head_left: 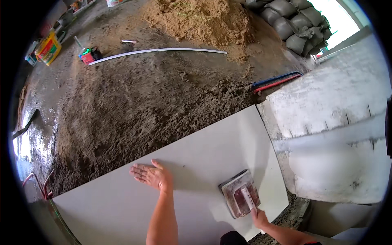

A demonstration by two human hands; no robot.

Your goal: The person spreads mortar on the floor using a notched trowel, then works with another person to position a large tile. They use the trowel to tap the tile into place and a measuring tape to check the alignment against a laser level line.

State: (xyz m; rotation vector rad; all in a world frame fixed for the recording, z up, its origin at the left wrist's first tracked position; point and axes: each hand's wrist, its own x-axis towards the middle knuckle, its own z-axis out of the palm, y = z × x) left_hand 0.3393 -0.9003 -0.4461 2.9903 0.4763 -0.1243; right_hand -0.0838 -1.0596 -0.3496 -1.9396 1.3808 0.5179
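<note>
A large pale grey tile (204,151) lies in front of me, with its far edge against dark, crumbly mortar (151,122). My left hand (152,175) rests on the tile near that far edge, palm down and fingers stretched out. Toward the tile's right end, my right hand (259,218) is closed round the near end of the white handle of a square float (240,194). The float's stained, dirty plate is on or just over the tile; I cannot tell whether it touches. A small dark speck (183,166) marks the tile between my hands.
Beyond the mortar lie a long white straightedge (159,50) and a red and black tool (89,55). A sand heap (200,20) and stacked grey bags (292,24) stand at the back. Blue and red pipes (277,83) run beside the white wall (330,94). A yellow bucket (49,49) is far left.
</note>
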